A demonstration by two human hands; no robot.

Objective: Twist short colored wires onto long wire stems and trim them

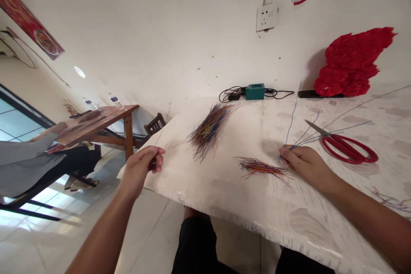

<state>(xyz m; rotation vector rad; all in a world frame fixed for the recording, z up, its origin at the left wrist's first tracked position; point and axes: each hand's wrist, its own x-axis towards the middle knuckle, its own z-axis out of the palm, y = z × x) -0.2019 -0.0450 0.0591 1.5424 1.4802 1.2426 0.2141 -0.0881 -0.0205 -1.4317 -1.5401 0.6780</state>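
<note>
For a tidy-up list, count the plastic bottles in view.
2. Both are on the wooden table at the picture's left: one bottle near its right end, the other bottle further left. Any behind the person in grey would be hidden.

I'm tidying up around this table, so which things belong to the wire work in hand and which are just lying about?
Likely part of the work:
bluish wires in the right hand
larger wire bundle
smaller wire bundle
red-handled scissors, probably

Apparently just lying about:
teal box
black cables
red fluffy object
</note>
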